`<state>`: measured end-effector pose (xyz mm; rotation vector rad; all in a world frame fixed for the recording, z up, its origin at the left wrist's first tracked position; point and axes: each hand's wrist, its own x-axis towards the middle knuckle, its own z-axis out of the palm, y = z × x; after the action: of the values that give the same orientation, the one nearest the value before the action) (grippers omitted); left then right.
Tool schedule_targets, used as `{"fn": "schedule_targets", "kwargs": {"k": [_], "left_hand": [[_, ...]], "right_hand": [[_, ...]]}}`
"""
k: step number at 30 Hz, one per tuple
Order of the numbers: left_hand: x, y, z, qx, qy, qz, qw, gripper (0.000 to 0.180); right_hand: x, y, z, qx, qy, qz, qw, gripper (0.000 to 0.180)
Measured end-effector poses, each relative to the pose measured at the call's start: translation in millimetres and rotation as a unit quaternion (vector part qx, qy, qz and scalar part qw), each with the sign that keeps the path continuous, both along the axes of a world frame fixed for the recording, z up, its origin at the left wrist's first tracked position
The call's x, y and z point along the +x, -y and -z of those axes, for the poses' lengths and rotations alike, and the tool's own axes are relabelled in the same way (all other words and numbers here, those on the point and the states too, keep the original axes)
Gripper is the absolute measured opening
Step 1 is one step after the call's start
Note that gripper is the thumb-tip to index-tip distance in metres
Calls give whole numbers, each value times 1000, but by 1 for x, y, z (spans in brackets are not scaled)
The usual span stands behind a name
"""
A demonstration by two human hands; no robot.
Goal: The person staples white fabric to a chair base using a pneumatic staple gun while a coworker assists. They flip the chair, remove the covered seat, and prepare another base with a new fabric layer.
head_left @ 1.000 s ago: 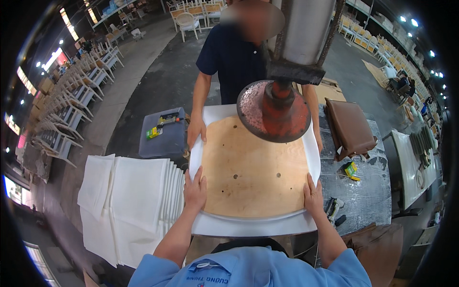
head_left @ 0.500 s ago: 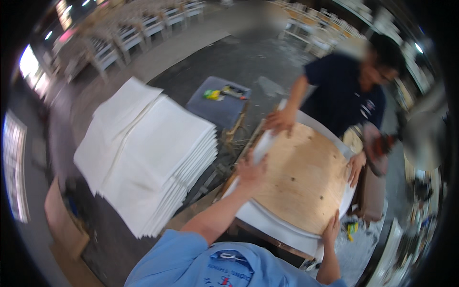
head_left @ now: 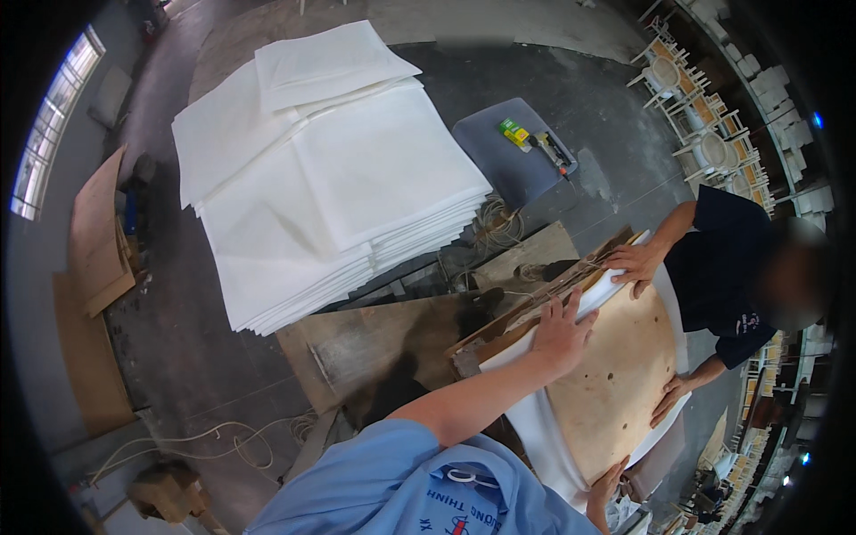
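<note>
A curved plywood panel with several small holes (head_left: 615, 379) lies over a white foam sheet (head_left: 539, 437), whose margin shows around it. My left hand (head_left: 563, 337) rests on the panel's left edge where the foam comes up, fingers spread and stretched out. At the panel's near right corner, my right hand (head_left: 606, 489) lies against the edge with its fingers extended; part of it is out of sight. A co-worker opposite presses one hand (head_left: 635, 266) on the foam at the far left corner. Their other hand (head_left: 669, 399) lies flat on the right edge.
To the left stands a tall stack of white foam sheets (head_left: 357, 169). Beyond it, a grey padded stool (head_left: 499, 169) bears a yellow-green box (head_left: 514, 134) and a tool. Boards (head_left: 348, 348) and a coiled hose (head_left: 499, 223) lie on the floor. White chair frames (head_left: 713, 147) line the right.
My view has turned, so the stack and panel appear shifted. Both my hands remain at the panel's edges, the left one on the raised foam. The co-worker still holds the far side.
</note>
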<state>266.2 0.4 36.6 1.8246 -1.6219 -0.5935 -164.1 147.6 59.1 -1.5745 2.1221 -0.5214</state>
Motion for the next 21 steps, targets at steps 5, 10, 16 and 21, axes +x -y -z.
{"fn": "schedule_targets", "kwargs": {"k": [5,10,16,21], "left_hand": [[1,11,8,4,7,-5,1000,51],[4,25,-8,50,92,28,994,50],[-5,29,-16,63,118,55,989,52],[-1,27,-8,28,115,46,992,51]], "right_hand": [[1,8,0,-23,-113,-13,993,71],[14,2,-5,-11,-84,46,995,66],[12,-6,-13,0,-92,103,990,65],[13,-2,-14,7,-75,142,987,63]]}}
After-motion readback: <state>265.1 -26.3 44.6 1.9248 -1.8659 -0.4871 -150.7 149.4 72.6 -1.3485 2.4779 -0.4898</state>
